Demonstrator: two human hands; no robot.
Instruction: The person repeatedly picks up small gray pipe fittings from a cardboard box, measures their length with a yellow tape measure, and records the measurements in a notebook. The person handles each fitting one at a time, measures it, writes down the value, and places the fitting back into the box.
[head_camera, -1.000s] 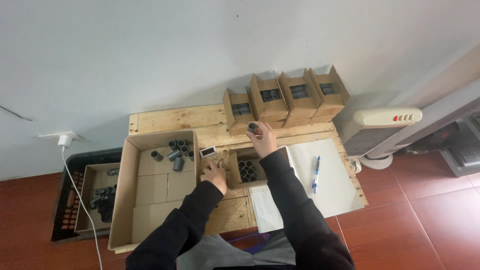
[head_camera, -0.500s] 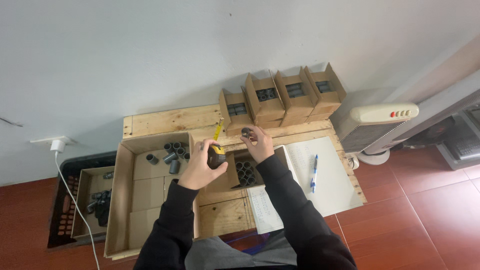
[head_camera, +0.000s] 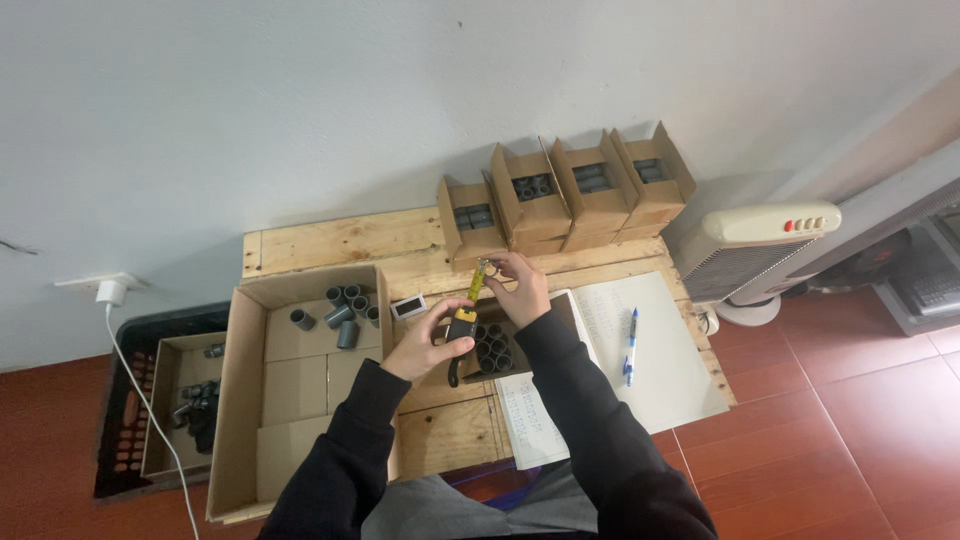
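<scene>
We hold a yellow-and-black caliper (head_camera: 468, 310) over the small open box (head_camera: 490, 345) of grey tubes. Our left hand (head_camera: 428, 343) is clamped on its body at seven o'clock; our right hand (head_camera: 520, 287) pinches a small grey sleeve (head_camera: 487, 268) at its tip, toward one o'clock. Its long axis runs between the hands, the right being nearer the sleeve.

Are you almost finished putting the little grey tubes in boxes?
Partly. Four small boxes by the wall already hold tubes. The open box under the hands looks filled too. Right now the left hand holds a yellow measuring tool and the right hand holds something small at its tip. Loose tubes wait in the big box.
</scene>
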